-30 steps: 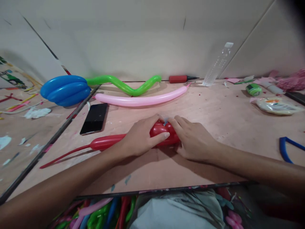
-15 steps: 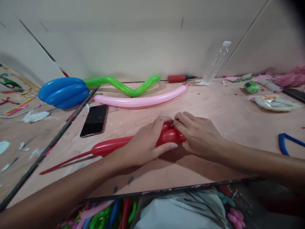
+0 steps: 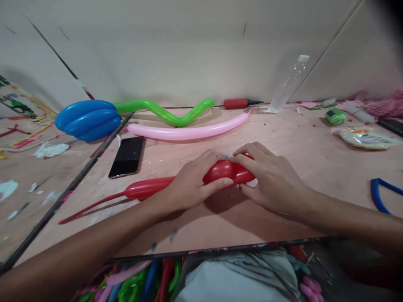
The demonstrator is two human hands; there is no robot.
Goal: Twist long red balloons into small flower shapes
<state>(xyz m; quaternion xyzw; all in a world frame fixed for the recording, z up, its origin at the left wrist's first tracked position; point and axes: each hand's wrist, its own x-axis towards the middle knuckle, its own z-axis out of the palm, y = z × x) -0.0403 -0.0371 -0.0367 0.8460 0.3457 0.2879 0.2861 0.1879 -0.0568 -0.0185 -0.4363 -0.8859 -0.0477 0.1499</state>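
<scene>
A long red balloon (image 3: 147, 187) lies across the pink table (image 3: 292, 147), its thin uninflated tail trailing to the left. My left hand (image 3: 192, 184) is wrapped round the balloon near its right end, thumb underneath. My right hand (image 3: 270, 180) grips the very end of the same balloon, fingers curled over the top. Between the two hands a short red bubble shows, pinched off from the rest.
Behind the hands lie a long pink balloon (image 3: 189, 131), a wavy green balloon (image 3: 166, 112), a folded blue balloon (image 3: 88, 119) and a black phone (image 3: 127, 156). A red hand pump (image 3: 241, 103) and a clear bottle (image 3: 288, 90) stand by the wall. Bags and a blue balloon (image 3: 379, 195) lie right.
Both hands have lifted the balloon's right end slightly and shifted their grip; the red bubbles between them now read as one longer segment. The tail stays put.
</scene>
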